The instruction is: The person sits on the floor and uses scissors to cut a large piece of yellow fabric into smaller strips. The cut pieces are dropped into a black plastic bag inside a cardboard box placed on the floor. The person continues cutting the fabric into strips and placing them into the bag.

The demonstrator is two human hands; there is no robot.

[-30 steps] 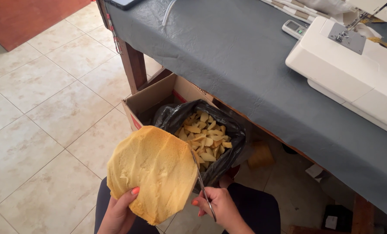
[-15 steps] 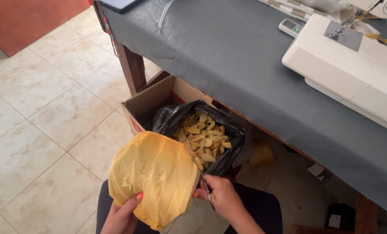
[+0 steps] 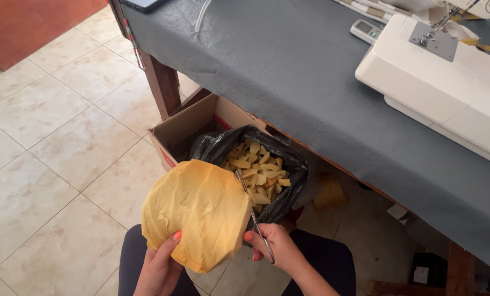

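While gripped in the left hand (image 3: 160,267), the yellow foam slab (image 3: 198,211) stood tilted above the lap.
Scissors (image 3: 254,216), clasped by the right hand (image 3: 275,249), ran lengthwise along its right edge, tips pointing toward the black bag (image 3: 289,164) of foam pieces (image 3: 258,172).

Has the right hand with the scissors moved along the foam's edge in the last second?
Yes. The right hand has closed in on the yellow foam piece, judged against the black bag: its scissors now lie along the foam's right edge.

Yellow foam slab (image 3: 198,211), black bag (image 3: 217,145), grey tablecloth (image 3: 289,71), white sewing machine (image 3: 448,82)
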